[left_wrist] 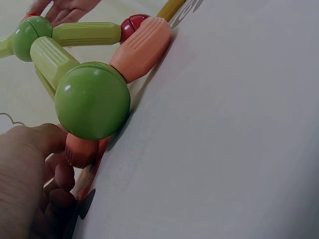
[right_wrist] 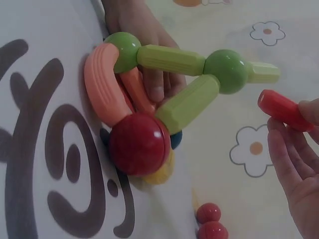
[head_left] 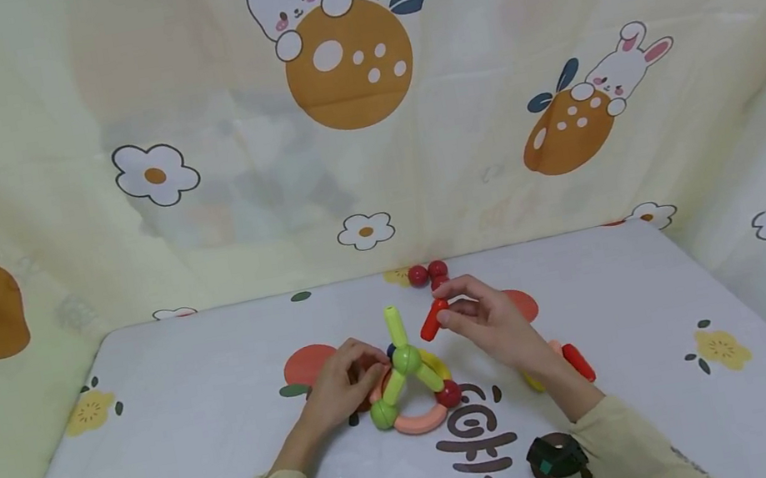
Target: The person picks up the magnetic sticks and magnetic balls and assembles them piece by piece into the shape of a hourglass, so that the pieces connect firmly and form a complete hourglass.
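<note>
A frame of magnetic sticks and balls stands on the table: two light-green sticks slope up to a green ball (head_left: 406, 359), with a light-green stick (head_left: 395, 326) pointing up from it. Its base has a lower green ball (left_wrist: 93, 101), a dark red ball (right_wrist: 139, 144) and curved orange sticks (right_wrist: 102, 82). At the frame's left side my left hand (head_left: 342, 381) holds a curved orange stick (left_wrist: 82, 151), its fingertips partly hidden. Right of the upright stick, my right hand (head_left: 492, 322) pinches a short red stick (right_wrist: 280, 107) between thumb and fingers, apart from the frame.
Several red balls (head_left: 418, 275) lie at the table's back edge. Beside the right forearm are another red stick (head_left: 579, 363) and a yellow piece (head_left: 533, 383), partly covered by the arm. A printed cloth covers the table (head_left: 213, 403), and a patterned curtain (head_left: 234, 213) hangs behind.
</note>
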`<state>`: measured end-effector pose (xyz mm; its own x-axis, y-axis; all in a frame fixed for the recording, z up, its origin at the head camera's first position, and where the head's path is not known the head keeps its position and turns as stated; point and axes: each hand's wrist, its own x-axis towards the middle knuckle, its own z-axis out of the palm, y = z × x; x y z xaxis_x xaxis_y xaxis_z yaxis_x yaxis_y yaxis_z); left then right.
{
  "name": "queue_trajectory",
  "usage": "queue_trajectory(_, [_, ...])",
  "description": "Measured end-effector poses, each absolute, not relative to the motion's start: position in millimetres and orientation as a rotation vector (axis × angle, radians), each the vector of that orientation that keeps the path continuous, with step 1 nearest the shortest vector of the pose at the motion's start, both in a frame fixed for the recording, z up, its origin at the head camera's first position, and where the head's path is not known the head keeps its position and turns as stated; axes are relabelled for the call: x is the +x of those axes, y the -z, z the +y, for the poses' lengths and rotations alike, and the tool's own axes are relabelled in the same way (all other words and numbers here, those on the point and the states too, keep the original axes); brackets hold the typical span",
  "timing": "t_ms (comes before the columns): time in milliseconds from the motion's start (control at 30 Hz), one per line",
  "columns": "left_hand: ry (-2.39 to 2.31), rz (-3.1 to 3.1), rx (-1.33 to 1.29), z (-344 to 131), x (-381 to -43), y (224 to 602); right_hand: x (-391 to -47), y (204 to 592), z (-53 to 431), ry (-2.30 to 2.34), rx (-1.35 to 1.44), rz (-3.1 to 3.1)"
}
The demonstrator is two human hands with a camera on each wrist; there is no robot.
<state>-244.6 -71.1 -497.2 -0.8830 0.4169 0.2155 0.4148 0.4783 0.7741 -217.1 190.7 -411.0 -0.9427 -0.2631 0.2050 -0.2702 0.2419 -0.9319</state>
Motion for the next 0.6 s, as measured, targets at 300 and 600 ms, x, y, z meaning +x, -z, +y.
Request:
queue_trajectory(300, [-1.405,2.696,0.777,-72,-244,497,-217,412,181,-1.882,0.496,-2.503])
queue_trajectory(600, [-1.400,2.700,0.769,-73,-245,495,-222,415,173,-1.918,0.554,-2.502])
